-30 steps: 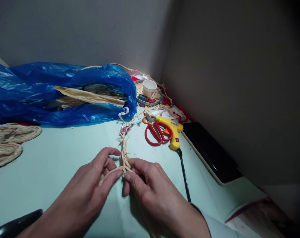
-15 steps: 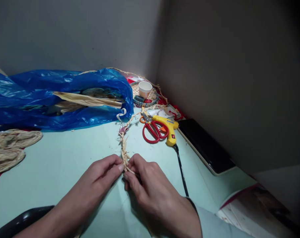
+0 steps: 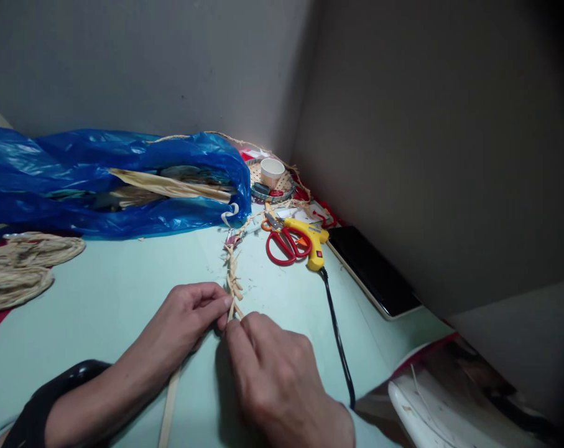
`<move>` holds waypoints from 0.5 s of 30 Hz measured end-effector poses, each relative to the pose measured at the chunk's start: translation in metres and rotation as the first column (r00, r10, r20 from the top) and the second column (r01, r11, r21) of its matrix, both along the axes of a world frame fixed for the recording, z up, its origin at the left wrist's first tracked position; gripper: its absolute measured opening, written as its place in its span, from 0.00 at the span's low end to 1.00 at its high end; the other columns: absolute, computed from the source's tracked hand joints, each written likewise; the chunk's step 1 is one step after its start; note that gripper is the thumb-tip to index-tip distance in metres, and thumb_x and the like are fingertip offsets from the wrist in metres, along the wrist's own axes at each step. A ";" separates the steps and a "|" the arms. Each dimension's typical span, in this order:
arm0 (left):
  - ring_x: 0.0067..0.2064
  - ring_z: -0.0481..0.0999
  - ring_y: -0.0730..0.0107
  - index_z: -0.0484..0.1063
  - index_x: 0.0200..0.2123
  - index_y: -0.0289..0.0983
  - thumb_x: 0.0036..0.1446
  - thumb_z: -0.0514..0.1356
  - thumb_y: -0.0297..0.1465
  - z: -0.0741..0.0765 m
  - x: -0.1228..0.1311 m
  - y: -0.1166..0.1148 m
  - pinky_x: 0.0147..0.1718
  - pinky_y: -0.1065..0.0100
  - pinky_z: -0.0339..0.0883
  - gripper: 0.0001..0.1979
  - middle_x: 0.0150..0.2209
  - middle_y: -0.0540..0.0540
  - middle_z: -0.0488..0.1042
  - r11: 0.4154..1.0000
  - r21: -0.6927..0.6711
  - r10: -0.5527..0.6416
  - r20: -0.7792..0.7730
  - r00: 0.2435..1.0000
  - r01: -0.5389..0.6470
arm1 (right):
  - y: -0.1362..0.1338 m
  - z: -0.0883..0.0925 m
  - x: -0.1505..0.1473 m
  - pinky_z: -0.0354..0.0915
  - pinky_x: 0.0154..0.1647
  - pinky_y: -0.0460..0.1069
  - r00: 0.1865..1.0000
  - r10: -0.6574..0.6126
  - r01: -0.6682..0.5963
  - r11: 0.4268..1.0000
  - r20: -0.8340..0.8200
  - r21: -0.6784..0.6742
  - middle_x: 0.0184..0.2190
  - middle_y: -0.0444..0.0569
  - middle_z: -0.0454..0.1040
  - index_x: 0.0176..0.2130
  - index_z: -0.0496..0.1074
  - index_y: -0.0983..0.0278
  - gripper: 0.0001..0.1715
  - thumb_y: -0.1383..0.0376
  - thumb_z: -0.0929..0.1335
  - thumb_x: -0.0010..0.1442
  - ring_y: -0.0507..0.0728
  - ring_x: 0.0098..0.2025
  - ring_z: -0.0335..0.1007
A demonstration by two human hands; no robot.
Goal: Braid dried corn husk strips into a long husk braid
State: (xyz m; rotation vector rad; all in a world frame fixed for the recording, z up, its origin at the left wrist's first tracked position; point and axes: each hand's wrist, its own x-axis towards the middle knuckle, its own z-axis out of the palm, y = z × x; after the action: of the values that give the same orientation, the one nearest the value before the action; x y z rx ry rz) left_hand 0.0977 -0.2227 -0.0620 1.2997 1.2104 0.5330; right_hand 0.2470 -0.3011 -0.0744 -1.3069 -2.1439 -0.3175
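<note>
Right hand (image 3: 277, 367) now, and its knuckles block the view: the fingertips are out of sight, and the lower strands of the braid (image 3: 232, 267) vanish beneath it! Over at the left hand (image 3: 200, 314), the lower fingers are partly masked, while a pale strip (image 3: 170, 404) below runs off the bottom edge. Further left of that hand, the woven pieces (image 3: 39, 250) are cut by the frame, so is the blue bag (image 3: 53, 152), its dark contents unreadable. Beyond the right hand, the glue gun's (image 3: 315, 235) label is too small!
</note>
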 end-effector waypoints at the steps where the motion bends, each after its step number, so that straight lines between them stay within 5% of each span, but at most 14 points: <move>1: 0.18 0.48 0.78 0.69 0.23 0.37 0.54 0.62 0.44 0.000 -0.001 0.000 0.18 0.73 0.40 0.16 0.17 0.59 0.57 1.000 -0.023 -0.004 0.027 1.000 0.005 | -0.001 -0.003 -0.005 0.52 0.22 0.51 1.000 0.003 -0.004 0.999 0.028 0.043 0.26 0.49 0.70 0.40 0.72 0.67 0.14 0.76 0.59 0.66 0.57 0.26 0.64; 5: 0.19 0.45 0.79 0.72 0.27 0.36 0.54 0.62 0.45 0.001 -0.004 -0.002 0.19 0.72 0.37 0.17 0.17 0.60 0.55 0.998 -0.051 -0.025 0.088 0.996 0.029 | -0.002 -0.004 -0.015 0.56 0.25 0.52 0.999 0.031 -0.034 0.997 0.043 0.076 0.27 0.52 0.72 0.35 0.73 0.68 0.13 0.77 0.61 0.65 0.58 0.28 0.64; 9: 0.20 0.48 0.77 0.71 0.27 0.37 0.52 0.64 0.45 0.002 -0.006 -0.005 0.19 0.72 0.40 0.16 0.18 0.59 0.56 0.999 -0.022 -0.029 0.094 0.995 0.031 | 0.001 0.013 -0.001 0.62 0.42 0.56 0.975 -0.035 -0.007 0.983 -0.221 -0.184 0.37 0.53 0.76 0.36 0.75 0.65 0.11 0.65 0.64 0.69 0.61 0.40 0.68; 12: 0.20 0.49 0.77 0.70 0.27 0.38 0.54 0.63 0.45 0.002 -0.006 -0.007 0.19 0.73 0.42 0.16 0.18 0.59 0.56 0.999 -0.014 -0.040 0.123 0.992 0.043 | 0.012 0.027 0.012 0.62 0.44 0.53 0.901 -0.149 -0.081 0.865 -0.407 -0.496 0.40 0.52 0.77 0.44 0.74 0.64 0.11 0.63 0.63 0.71 0.59 0.43 0.70; 15: 0.20 0.48 0.77 0.70 0.27 0.38 0.54 0.63 0.42 0.002 -0.006 -0.007 0.18 0.74 0.41 0.14 0.18 0.59 0.57 0.997 0.022 -0.071 0.096 0.993 0.070 | 0.026 0.032 0.016 0.59 0.35 0.48 0.870 -0.143 -0.248 0.701 -0.472 -0.668 0.32 0.47 0.75 0.38 0.72 0.64 0.12 0.64 0.62 0.71 0.54 0.35 0.68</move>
State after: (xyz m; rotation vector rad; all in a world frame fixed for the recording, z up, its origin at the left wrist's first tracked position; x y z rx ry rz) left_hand 0.0917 -0.2300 -0.0598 1.3126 1.0777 0.5511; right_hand 0.2632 -0.2749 -0.0426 -1.4949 -1.8750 0.9059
